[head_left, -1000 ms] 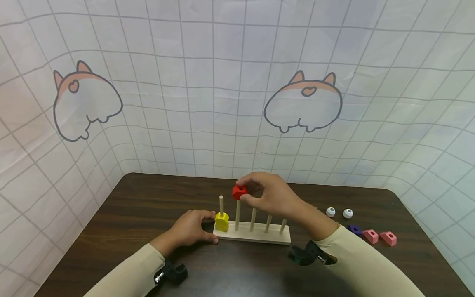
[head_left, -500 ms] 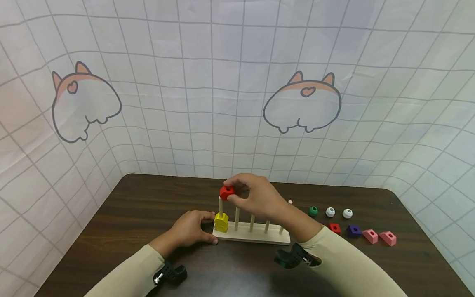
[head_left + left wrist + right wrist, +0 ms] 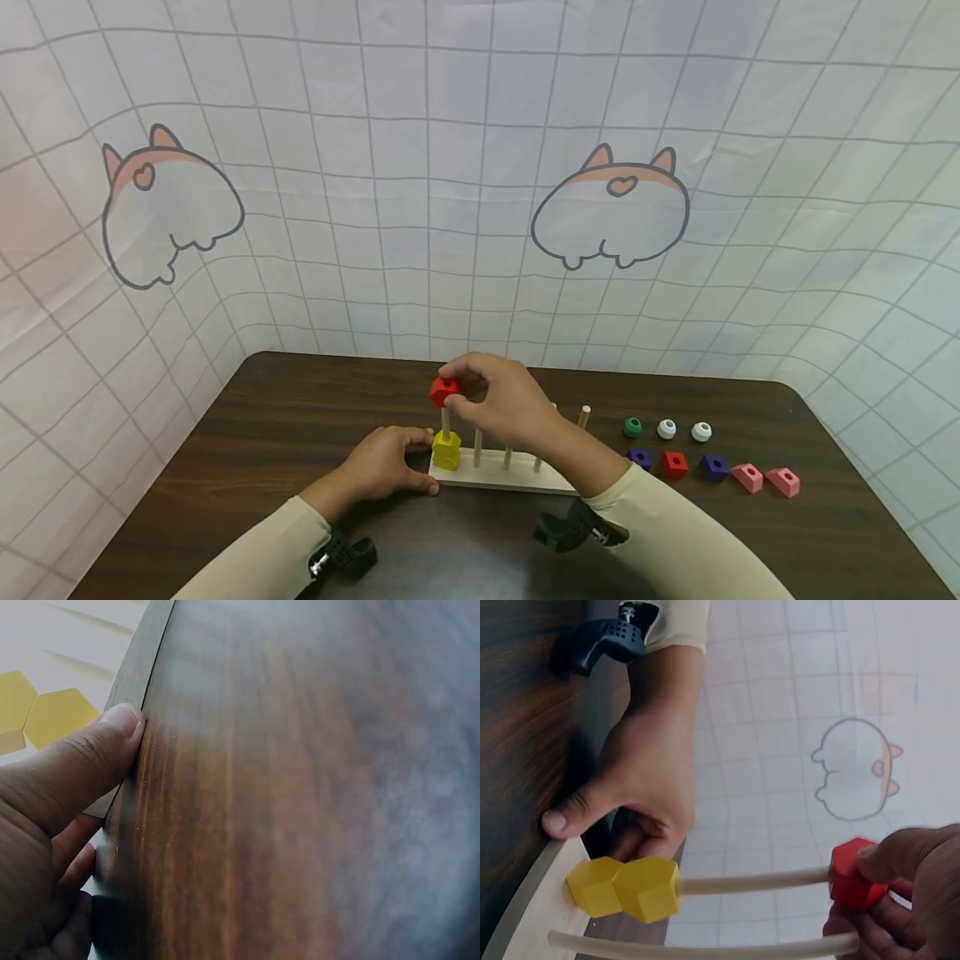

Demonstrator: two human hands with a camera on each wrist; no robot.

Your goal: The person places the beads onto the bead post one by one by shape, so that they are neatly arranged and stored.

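Pinched between the thumb and fingers of my right hand (image 3: 504,402) is a red faceted wooden bead (image 3: 442,392), right at the top of the leftmost peg (image 3: 446,421). In the right wrist view that peg (image 3: 754,882) runs straight up to the red bead (image 3: 847,874). Two yellow hexagonal beads (image 3: 649,891) are stacked low on the same peg. My left hand (image 3: 382,461) grips the left end of the wooden peg base (image 3: 491,473), its thumb along the front edge. The left wrist view shows that thumb (image 3: 82,769) against the base, other fingers partly hidden behind.
To the right on the dark table (image 3: 315,392) lie a green round bead (image 3: 632,427), two white beads (image 3: 667,429), a red bead (image 3: 674,465), purple beads (image 3: 714,467) and pink wedge-shaped beads (image 3: 747,477). My right forearm crosses over the base's right end. A cloth backdrop hangs behind.
My right hand has carried the red bead leftward from above the second peg to the top of the leftmost one. The left hand has stayed at the base's end.
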